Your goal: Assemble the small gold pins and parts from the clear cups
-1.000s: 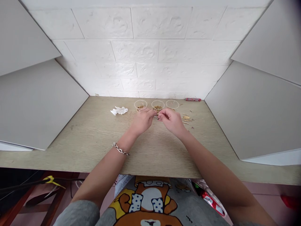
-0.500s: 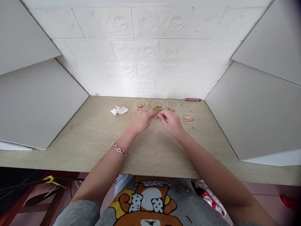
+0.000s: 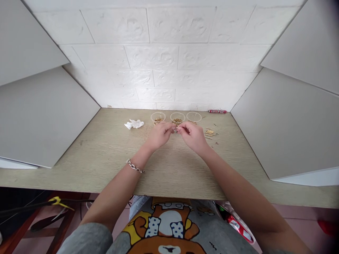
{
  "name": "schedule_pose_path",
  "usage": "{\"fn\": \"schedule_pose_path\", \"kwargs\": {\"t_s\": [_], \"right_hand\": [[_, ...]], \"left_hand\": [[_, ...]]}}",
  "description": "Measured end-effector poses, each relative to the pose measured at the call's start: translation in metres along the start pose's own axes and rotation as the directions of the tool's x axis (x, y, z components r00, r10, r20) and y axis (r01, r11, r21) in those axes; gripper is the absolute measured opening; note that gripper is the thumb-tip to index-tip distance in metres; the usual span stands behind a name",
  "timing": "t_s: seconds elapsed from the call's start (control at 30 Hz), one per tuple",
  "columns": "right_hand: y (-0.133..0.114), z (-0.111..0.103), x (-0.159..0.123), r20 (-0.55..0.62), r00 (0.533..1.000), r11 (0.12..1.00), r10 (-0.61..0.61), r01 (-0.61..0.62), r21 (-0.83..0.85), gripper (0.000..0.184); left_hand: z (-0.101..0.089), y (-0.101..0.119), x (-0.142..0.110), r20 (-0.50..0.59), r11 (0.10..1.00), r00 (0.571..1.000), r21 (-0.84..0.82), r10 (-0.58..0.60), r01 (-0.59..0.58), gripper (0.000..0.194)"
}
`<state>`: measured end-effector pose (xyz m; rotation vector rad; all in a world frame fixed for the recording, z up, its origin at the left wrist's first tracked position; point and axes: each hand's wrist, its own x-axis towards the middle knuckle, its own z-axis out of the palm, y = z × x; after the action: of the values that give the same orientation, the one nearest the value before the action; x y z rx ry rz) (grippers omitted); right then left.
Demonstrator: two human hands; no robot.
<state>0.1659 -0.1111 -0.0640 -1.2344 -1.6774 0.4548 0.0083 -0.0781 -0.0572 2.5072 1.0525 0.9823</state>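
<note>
"Where are the hands?"

"Meeting near the far side of the counter (image 3: 174,169). Call their meeting point the clock's centre, twelve toward the wall (image 3: 164,56). The left hand (image 3: 159,135) comes in from about eight, the right hand (image 3: 192,137) from about four."

"Gripping anything?"

"The fingertips are drawn together as if pinching, but I can't tell whether either holds something; any piece there is too small to make out."

"And the golden bits (image 3: 177,120)?"

"In the middle tub (image 3: 177,115), at twelve, just beyond the fingertips. The left tub (image 3: 158,115) at ten and the right tub (image 3: 194,115) at two have some too, partly behind the hands. Loose golden sticks (image 3: 209,132) lie at three."

"How would they handle?"

"Light and stiff, I'd judge, perhaps slick and quick to roll. Take one bit at a time, thumb against forefinger, lightly. A stick is best held mid-length; too hard a squeeze might snap or flick it."

"Anything else?"

"A crumpled tissue (image 3: 134,124) at nine, a red tube (image 3: 217,111) at two, by the wall."
</note>
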Motion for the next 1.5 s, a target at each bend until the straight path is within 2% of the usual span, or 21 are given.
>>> {"fn": "schedule_pose_path", "kwargs": {"t_s": [0.27,0.47,0.6,0.67,0.73,0.8,0.9,0.97,1.07,1.17,1.3,1.5], "right_hand": [[0.000,0.004,-0.001,0.002,0.995,0.993,0.095,-0.095,0.074,0.012],[0.007,0.006,-0.002,-0.031,0.999,0.998,-0.016,0.014,-0.066,0.012],[0.008,0.011,-0.002,0.006,0.990,0.980,0.143,-0.142,0.138,0.011],[0.009,0.012,-0.002,0.019,0.983,0.965,0.180,-0.180,0.192,0.012],[0.009,0.011,-0.002,-0.004,0.993,0.987,0.121,-0.120,0.106,0.012],[0.009,0.008,-0.002,-0.018,1.000,0.999,-0.013,0.012,-0.043,0.013],[0.008,0.002,-0.002,0.025,0.984,0.969,-0.176,0.178,-0.171,0.016],[0.007,0.000,-0.001,0.045,0.977,0.957,-0.209,0.213,-0.198,0.017],[0.005,-0.001,-0.001,0.034,0.979,0.958,-0.200,0.203,-0.201,0.016],[0.004,0.000,0.000,0.038,0.986,0.968,-0.160,0.164,-0.191,0.016],[0.006,0.002,0.000,0.055,0.993,0.977,-0.108,0.117,-0.180,0.015],[0.008,0.007,0.000,0.030,0.999,0.992,-0.019,0.023,-0.124,0.012]], "left_hand": [[0.002,-0.004,0.000,-0.027,0.996,0.998,0.066,0.054,-0.052,0.021],[0.003,-0.002,0.000,0.008,0.998,1.000,0.052,-0.021,0.020,0.023],[0.004,0.000,0.000,0.004,0.998,0.999,0.054,-0.039,0.039,0.023],[0.004,0.001,-0.001,-0.006,0.997,0.999,0.058,-0.042,0.042,0.023],[0.003,0.003,-0.001,-0.001,0.998,0.998,0.030,-0.060,0.060,0.023],[0.002,0.005,-0.001,0.021,0.994,0.994,-0.036,-0.106,0.107,0.024],[0.000,0.007,0.000,0.085,0.962,0.977,-0.176,-0.196,0.208,0.026],[0.000,0.006,0.001,0.125,0.924,0.964,-0.279,-0.233,0.260,0.027],[0.002,0.005,0.002,0.153,0.882,0.955,-0.369,-0.253,0.293,0.025],[0.002,0.006,0.001,0.140,0.916,0.958,-0.284,-0.250,0.281,0.027],[0.001,0.008,0.000,0.097,0.975,0.977,-0.097,-0.192,0.201,0.026],[0.006,0.003,-0.002,0.038,0.993,0.996,0.094,-0.078,0.075,0.024]]}}
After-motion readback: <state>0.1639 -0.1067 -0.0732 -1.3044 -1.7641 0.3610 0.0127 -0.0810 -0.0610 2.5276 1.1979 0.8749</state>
